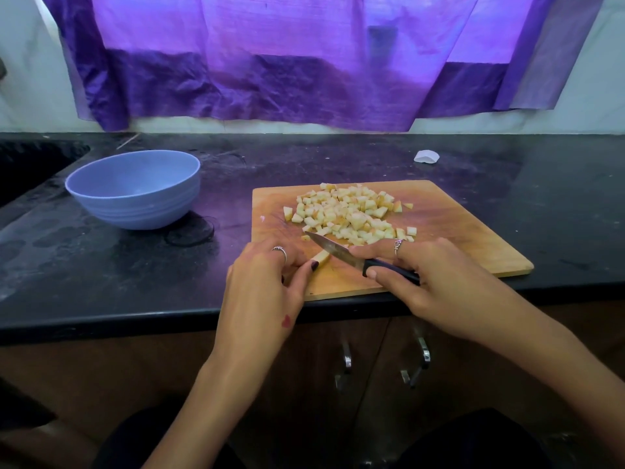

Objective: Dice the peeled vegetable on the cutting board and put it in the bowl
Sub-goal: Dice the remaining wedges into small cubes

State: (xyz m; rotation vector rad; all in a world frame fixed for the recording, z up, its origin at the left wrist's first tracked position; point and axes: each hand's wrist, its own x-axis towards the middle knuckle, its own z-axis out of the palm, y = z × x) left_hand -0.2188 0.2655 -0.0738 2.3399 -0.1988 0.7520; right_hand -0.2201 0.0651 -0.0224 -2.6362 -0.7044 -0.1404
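A wooden cutting board [473, 231] lies on the black counter with a heap of pale diced vegetable cubes [351, 213] across its far half. My left hand [267, 279] pinches a small uncut strip of vegetable [321, 257] at the board's near left. My right hand [426, 275] grips a knife [333, 250] by its dark handle, forefinger along the blade's back. The blade points left, just beyond the strip. An empty blue bowl [135, 189] stands left of the board.
A sink opening [30, 167] is at the far left. A black hair tie [191, 233] lies beside the bowl and a small white object [426, 156] sits far right. Purple curtain hangs behind. Cabinet handles [346, 363] are below the counter edge.
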